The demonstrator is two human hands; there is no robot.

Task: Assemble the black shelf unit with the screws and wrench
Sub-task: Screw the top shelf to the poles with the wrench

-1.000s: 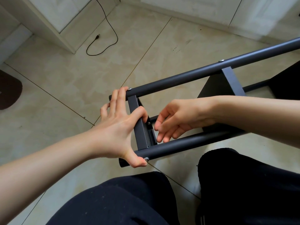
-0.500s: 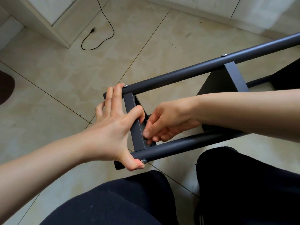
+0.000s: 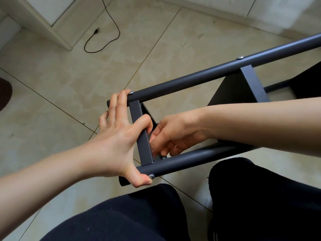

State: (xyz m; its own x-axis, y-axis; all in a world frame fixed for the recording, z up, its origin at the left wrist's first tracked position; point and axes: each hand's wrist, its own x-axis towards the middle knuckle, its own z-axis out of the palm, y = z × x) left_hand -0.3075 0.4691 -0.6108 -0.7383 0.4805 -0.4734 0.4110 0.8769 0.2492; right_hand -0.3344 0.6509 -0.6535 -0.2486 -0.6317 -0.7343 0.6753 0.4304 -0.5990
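Black shelf unit on its side across the floor, near end at the knees. Left hand spread, bracing the crossbar; right hand fingers curled, probably pinching a small screw inside. Risk: cross-threading or dropping if the frame shifts.

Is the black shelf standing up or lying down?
Lying down. The shelf's poles run sideways just above the floor, and its boards stand on edge. The left hand steadies it.
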